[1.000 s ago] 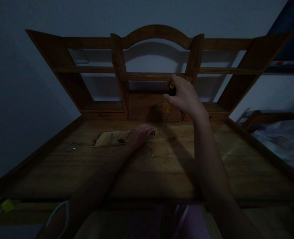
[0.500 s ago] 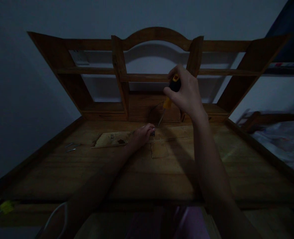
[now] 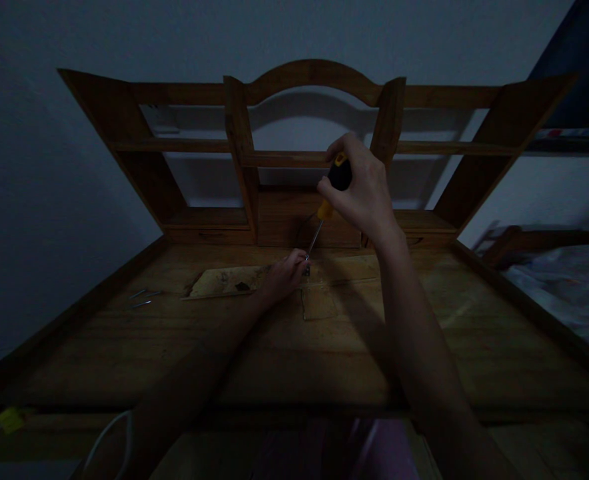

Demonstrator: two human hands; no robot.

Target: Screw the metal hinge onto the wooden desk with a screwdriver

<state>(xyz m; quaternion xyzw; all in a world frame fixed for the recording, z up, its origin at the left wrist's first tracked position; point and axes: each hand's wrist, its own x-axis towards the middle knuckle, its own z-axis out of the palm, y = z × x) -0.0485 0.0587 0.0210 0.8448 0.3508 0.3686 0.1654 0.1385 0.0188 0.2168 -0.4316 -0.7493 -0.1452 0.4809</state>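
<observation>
My right hand (image 3: 364,190) is wrapped round the black and yellow handle of a screwdriver (image 3: 340,175), tilted with its shaft pointing down and left. The shaft's tip meets a small metal piece (image 3: 307,268) at the fingertips of my left hand (image 3: 285,273). Those fingers are closed on the piece, whose exact kind is too dark and small to tell. Under and beside my left hand, a long pale board (image 3: 214,281) with a rough, broken left end lies on the wooden desk (image 3: 274,367). A dark chip (image 3: 242,287) rests on that board.
Several nails or screws (image 3: 141,304) lie at the left of the desktop. A wooden shelf unit (image 3: 237,127) rises at the back. Raised edges border the desk on both sides. A white cable (image 3: 129,437) hangs near my left forearm, and a yellow object (image 3: 10,419) is at the lower left.
My right hand has moved left and slightly down with the screwdriver, bringing its tip from beside my left fingers onto the metal piece. My left hand has stayed nearly in place.
</observation>
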